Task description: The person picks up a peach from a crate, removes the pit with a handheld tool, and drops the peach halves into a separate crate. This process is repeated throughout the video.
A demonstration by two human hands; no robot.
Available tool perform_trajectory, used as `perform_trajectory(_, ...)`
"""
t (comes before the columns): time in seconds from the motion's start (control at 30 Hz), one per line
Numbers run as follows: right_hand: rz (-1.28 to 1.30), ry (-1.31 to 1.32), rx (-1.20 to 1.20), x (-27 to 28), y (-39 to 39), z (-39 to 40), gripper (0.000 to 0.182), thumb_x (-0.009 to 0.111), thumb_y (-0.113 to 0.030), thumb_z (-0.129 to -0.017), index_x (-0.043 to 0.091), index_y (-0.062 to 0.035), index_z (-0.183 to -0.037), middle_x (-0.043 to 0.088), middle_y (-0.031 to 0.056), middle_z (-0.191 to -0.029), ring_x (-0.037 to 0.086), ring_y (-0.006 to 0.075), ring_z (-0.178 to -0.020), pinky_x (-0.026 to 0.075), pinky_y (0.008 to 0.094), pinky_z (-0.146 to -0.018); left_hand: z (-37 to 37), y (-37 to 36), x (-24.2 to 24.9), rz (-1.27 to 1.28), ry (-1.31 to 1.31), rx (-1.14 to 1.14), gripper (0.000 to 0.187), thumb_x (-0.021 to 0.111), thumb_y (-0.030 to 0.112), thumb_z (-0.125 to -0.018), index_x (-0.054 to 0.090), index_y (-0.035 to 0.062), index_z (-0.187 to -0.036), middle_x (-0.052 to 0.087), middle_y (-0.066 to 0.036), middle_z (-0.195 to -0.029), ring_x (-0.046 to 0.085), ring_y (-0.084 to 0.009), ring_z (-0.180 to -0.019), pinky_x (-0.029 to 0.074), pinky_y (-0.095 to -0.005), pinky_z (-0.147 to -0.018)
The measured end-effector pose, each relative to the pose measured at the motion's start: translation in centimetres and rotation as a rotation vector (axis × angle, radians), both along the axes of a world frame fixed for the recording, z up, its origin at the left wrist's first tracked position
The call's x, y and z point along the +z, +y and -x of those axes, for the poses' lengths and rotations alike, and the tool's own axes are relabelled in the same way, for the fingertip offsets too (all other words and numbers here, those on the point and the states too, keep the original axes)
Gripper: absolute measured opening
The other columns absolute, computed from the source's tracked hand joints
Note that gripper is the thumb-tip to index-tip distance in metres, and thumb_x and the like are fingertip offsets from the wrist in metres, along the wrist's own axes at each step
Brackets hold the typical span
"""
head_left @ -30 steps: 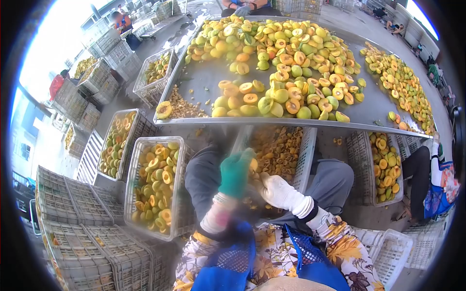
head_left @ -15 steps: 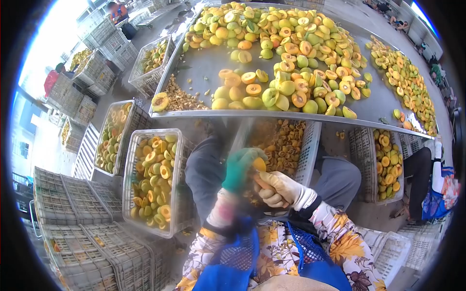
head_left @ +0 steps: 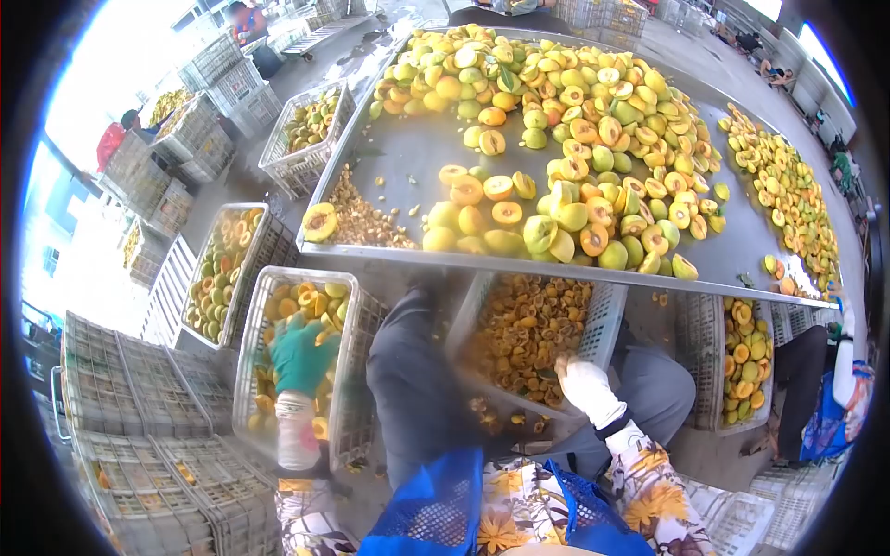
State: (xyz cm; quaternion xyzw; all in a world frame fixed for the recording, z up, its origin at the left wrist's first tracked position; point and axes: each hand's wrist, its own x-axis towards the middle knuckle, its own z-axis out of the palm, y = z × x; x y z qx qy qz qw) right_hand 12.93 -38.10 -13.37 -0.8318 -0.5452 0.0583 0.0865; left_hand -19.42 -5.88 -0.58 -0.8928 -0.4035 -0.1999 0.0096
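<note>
My left hand (head_left: 301,357), in a green glove, rests on the halved yellow-green stone fruit (head_left: 320,301) in a pale plastic crate (head_left: 350,371) to my left. Its fingers are spread and no piece shows in its grip. Above the near edge of another crate (head_left: 604,320) between my knees is my right hand (head_left: 579,380), in a whitish glove. Its fingers are curled, and what they hold, if anything, cannot be made out. That crate contains brown-orange pits and scraps (head_left: 528,324).
In front stands a metal table (head_left: 399,167) with a heap of halved fruit (head_left: 593,111) and a small pile of pits (head_left: 357,218). More fruit crates (head_left: 222,273) stand left and right. Stacked crates (head_left: 148,426) are at lower left. A co-worker (head_left: 839,398) sits at right.
My left hand has moved from a yellow fruit piece in front of me to the left crate. My right hand, earlier around a tan handle, has shifted right and slightly down. The view has tilted.
</note>
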Motion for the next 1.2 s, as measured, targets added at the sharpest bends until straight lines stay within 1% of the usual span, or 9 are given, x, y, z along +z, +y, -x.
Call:
perform_trajectory(0.1,-0.158,0.148,-0.209,1.7,1.9,1.2,0.037,0.043,-0.033,-0.097,0.054,-0.0029,-0.079,0.058,0.0206,-0.057,0.060,0.0387,-0.055,0.048,0.0482,-0.051,-9.7,-0.2,3.8,0.235,-0.266,-0.227,0.025,0.067,0.019,-0.079,0.069,0.0084,-0.101,0.065,-0.011,-0.107,0.060,-0.0333,-0.098,0.046,-0.0384,-0.087)
perform_trajectory(0.3,-0.215,0.452,-0.188,4.9,2.9,2.9,0.038,0.045,-0.035,-0.097,0.054,0.0001,-0.088,0.060,0.0270,-0.067,0.061,0.0440,-0.066,0.048,0.0515,-0.059,-23.9,3.7,-0.9,0.401,0.313,0.044,0.056,0.066,0.048,-0.076,0.058,0.0115,-0.118,0.064,-0.017,-0.109,0.061,-0.0347,-0.096,0.046,-0.0408,-0.086)
perform_trajectory(0.4,-0.237,0.668,-0.314,5.2,1.1,2.7,0.036,0.050,-0.035,-0.095,0.058,-0.0004,-0.090,0.062,0.0267,-0.077,0.062,0.0435,-0.075,0.047,0.0482,-0.063,-22.7,4.5,-1.8,0.393,0.100,-0.015,0.047,0.060,0.042,-0.081,0.061,0.0060,-0.111,0.067,-0.017,-0.099,0.065,-0.0343,-0.089,0.048,-0.0386,-0.079)
perform_trajectory(0.53,-0.405,0.759,-0.382,3.7,-0.2,3.2,0.030,0.054,-0.028,-0.095,0.061,0.0017,-0.097,0.063,0.0246,-0.077,0.063,0.0423,-0.076,0.048,0.0429,-0.062,-18.2,2.7,-0.8,1.364,-1.290,-0.203,0.037,0.059,0.026,-0.085,0.060,0.0026,-0.114,0.065,-0.010,-0.090,0.064,-0.0210,-0.079,0.052,-0.0288,-0.065)
perform_trajectory(0.67,-0.400,0.904,-0.334,6.9,1.3,4.1,0.028,0.055,-0.024,-0.095,0.061,0.0028,-0.100,0.062,0.0193,-0.071,0.063,0.0314,-0.064,0.048,0.0352,-0.059,-15.2,-4.1,0.1,1.389,-1.294,-0.297,0.044,0.055,0.039,-0.090,0.055,0.0024,-0.114,0.065,-0.013,-0.092,0.063,-0.0218,-0.061,0.053,-0.0274,-0.052)
perform_trajectory(0.73,-0.522,0.855,-0.226,8.5,2.4,5.1,0.028,0.055,-0.025,-0.095,0.060,0.0026,-0.101,0.062,0.0183,-0.069,0.063,0.0282,-0.063,0.048,0.0344,-0.058,-15.2,-7.3,1.6,1.910,-1.539,-0.159,0.053,0.050,0.052,-0.092,0.055,0.0042,-0.114,0.066,-0.012,-0.092,0.061,-0.0207,-0.055,0.051,-0.0262,-0.047)
perform_trajectory(0.83,-0.278,1.106,-0.266,14.9,3.9,6.8,0.029,0.055,-0.025,-0.095,0.060,0.0016,-0.104,0.063,0.0217,-0.073,0.066,0.0310,-0.067,0.049,0.0354,-0.059,-15.8,-11.1,1.6,1.947,-1.518,-0.108,0.066,0.044,0.065,-0.089,0.056,0.0060,-0.114,0.066,-0.011,-0.090,0.061,-0.0186,-0.055,0.047,-0.0259,-0.041)
perform_trajectory(1.0,-0.645,0.441,0.016,15.4,6.0,9.2,0.023,0.055,-0.023,-0.094,0.054,-0.0007,-0.088,0.058,0.0203,-0.059,0.059,0.0386,-0.053,0.046,0.0450,-0.046,-16.5,-15.5,0.8,1.590,-1.480,-0.247,0.056,0.039,0.053,-0.097,0.054,0.0025,-0.117,0.058,-0.009,-0.107,0.055,-0.0193,-0.100,0.047,-0.0324,-0.088)
perform_trajectory(1.2,-0.531,0.452,-0.010,15.1,6.1,9.2,0.023,0.054,-0.020,-0.094,0.049,-0.0005,-0.083,0.055,0.0227,-0.057,0.058,0.0409,-0.054,0.043,0.0458,-0.045,-16.2,-15.3,-1.3,1.346,-1.335,-0.355,0.038,0.050,0.034,-0.096,0.053,0.0010,-0.115,0.058,-0.008,-0.101,0.055,-0.0179,-0.091,0.048,-0.0307,-0.080)
